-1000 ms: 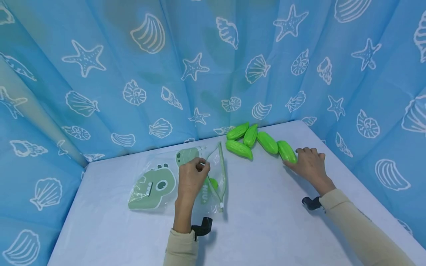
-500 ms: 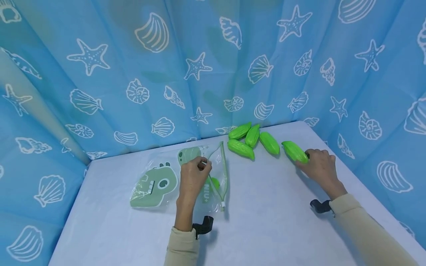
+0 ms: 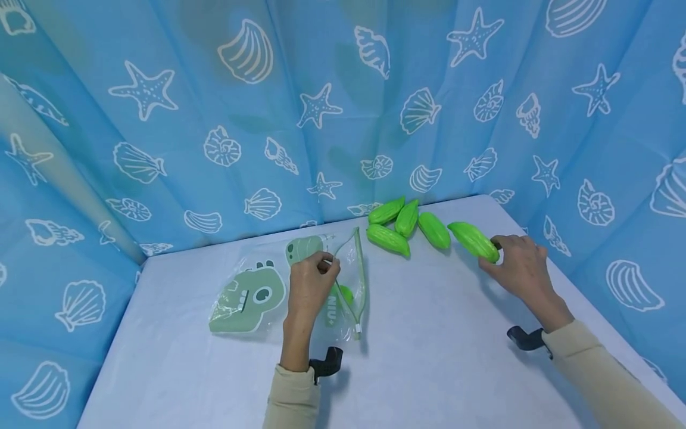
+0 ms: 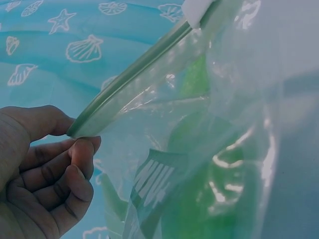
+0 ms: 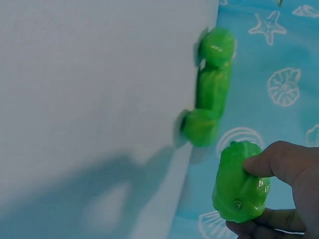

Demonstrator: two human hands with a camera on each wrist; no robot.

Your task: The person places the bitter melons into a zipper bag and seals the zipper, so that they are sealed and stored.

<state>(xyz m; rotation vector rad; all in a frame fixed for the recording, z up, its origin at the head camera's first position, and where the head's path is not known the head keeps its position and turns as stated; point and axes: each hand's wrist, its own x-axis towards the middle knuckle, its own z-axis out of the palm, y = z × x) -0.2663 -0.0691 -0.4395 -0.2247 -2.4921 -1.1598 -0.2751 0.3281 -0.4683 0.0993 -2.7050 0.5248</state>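
My left hand (image 3: pixel 312 283) pinches the green zip edge of a clear zip-lock bag (image 3: pixel 246 301) printed with a green dinosaur. The bag's mouth gapes toward the right, and a white slider (image 4: pixel 197 10) shows on the zip in the left wrist view. Inside lies a bright green thing (image 3: pixel 345 295), partly covered by the bag and its print. At the right, my right hand (image 3: pixel 524 268) grips one end of a green bitter melon (image 3: pixel 473 239) between thumb and fingers. Its blunt stem end (image 5: pixel 238 203) faces the right wrist camera, and it looks lifted off the table.
Several more green bitter melons (image 3: pixel 388 239) lie grouped near the table's back edge, between the bag and my right hand. A white cloth covers the table (image 3: pixel 429 357). Blue curtains (image 3: pixel 332 149) with shell and starfish prints hang behind and at the sides.
My right hand has taken hold of the rightmost bitter melon and drawn it right, away from the others, raising it slightly. My left hand keeps its pinch on the bag's edge.
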